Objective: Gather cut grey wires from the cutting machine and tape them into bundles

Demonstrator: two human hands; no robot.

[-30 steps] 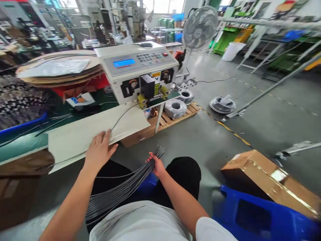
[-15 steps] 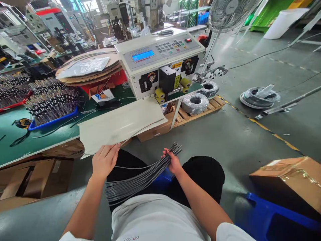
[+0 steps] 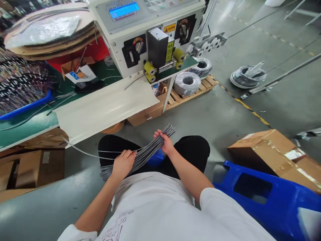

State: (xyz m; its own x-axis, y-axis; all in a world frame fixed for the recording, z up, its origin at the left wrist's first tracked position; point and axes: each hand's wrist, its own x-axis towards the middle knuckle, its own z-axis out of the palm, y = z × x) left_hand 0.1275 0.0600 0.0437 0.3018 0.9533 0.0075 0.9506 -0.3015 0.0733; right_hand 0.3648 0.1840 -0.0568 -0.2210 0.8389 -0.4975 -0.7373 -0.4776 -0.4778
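Cable bundle (image 3: 148,152): grey, bowed, tips splayed; left (image 3: 124,163) and right hands (image 3: 166,143) closed on it.

Wire bundle (image 3: 147,151) partly behind hands (image 3: 124,163)

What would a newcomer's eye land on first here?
Probably the white machine with its lit blue display, top centre, just beyond the cream sheet. Next, the bundle of grey cables below centre, its upper end gripped in the right hand, with the left hand farther down it. Then the bright blue plastic piece at lower right, by a taped cardboard box.
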